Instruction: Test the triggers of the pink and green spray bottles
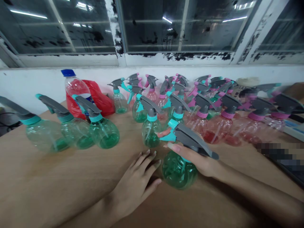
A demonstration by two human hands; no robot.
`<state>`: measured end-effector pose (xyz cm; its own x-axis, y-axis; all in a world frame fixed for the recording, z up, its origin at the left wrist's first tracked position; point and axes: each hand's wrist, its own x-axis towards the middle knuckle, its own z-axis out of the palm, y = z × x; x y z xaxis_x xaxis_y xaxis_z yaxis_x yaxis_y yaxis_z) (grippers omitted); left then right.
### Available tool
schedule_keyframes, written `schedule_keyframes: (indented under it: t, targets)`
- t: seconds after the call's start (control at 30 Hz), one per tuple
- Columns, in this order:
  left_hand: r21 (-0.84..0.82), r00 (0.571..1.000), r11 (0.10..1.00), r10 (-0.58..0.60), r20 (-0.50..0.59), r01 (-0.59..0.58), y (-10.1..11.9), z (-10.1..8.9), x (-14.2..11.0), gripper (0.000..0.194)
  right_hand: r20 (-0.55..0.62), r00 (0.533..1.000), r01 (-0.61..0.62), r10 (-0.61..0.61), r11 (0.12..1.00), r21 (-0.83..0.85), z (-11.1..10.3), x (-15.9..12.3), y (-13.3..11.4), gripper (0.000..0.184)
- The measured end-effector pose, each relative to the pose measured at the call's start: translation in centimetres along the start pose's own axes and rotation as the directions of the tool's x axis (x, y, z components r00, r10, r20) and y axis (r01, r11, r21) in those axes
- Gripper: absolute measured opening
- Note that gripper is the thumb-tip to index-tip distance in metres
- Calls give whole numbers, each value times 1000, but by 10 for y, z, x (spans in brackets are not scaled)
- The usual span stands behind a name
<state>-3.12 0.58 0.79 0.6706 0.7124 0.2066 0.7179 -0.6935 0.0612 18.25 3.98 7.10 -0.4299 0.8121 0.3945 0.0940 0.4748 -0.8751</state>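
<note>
The right hand (201,161) grips a green spray bottle (178,172); at its nine o'clock the left hand (136,180) rests, fingers extended.

Left front: bare tabletop (35,186) is stretching from your left hand (140,177) leftward, in front of three green spray bottles (104,134).
Middle lane: a gap is running between that trio and the upright turquoise-collared bottle (151,134); more trigger sprayers (121,103) are closing its far end.
Centre: your right hand (201,160), gripping a green trigger bottle (179,172), is blocking the way straight ahead.
Right: your forearm is crossing low, pink-collared spray bottles (224,125) are crowding behind it, and a dark, partly pixelated object (287,164) is narrowing the edge.
</note>
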Motion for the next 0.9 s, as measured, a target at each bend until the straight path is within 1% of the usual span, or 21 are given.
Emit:
schedule_keyframes:
  t: [0.1,0.2,0.3,0.43,0.6,0.7,0.8,0.9]
  targets:
    - [-2,1000,1000,-5,21,5,0,-1,1,42,-35,999,31,-33,998,-53,-1,-1,1,18]
    - [9,999,1000,-2,34,2,1,-2,1,44,-55,996,60,-64,996,-72,-1,-2,1,22]
    - [13,1000,1000,-5,22,5,0,0,0,44,-36,998,42,-43,999,-8,0,-2,1,21]
    - [11,1000,1000,-1,8,1,-1,3,-1,44,-41,999,8,-5,998,56,3,-2,2,30]
    - [16,1000,1000,-3,9,3,-1,4,-1,44,-42,999,9,-6,998,70,4,-2,3,29]
    - [6,1000,1000,-1,2,1,-2,4,-2,43,-68,998,2,0,999,33,3,-2,1,23]
    - [-20,1000,1000,-14,-12,14,-1,3,-3,49,-87,996,6,-6,1000,-2,4,-2,0,16]
    - [-86,998,996,-39,-44,36,3,-3,-3,60,-90,996,24,-25,1000,-9,6,-1,0,16]
